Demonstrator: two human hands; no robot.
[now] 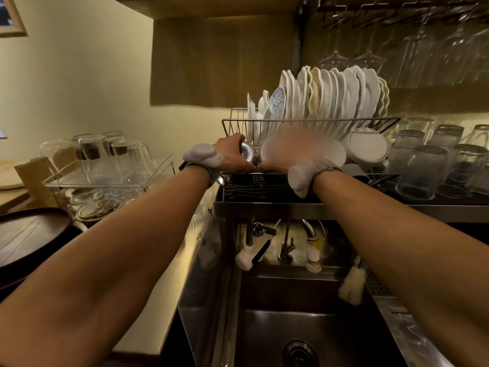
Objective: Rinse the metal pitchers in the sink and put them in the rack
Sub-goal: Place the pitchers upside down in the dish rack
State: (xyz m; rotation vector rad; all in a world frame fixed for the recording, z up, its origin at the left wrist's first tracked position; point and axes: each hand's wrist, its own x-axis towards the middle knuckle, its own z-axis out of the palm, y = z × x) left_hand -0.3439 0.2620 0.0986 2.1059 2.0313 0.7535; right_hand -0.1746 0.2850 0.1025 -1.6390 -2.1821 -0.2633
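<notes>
Steel shelf (344,209) carried wire rack (312,120), upturned glasses (420,170) on its right. Left counter (169,274) carried clear tray (105,181), dark round tray (31,234).

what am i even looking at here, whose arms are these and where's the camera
No machine here: these are a person's two bare arms, filmed by one wide-angle camera worn on the head. Grey bands sit on both wrists. The left hand grips a metal pitcher at the front of the wire rack, which stands above the sink and holds white plates. The right hand is beside it, too blurred to tell whether it holds anything. Upturned glasses stand to the right.
</notes>
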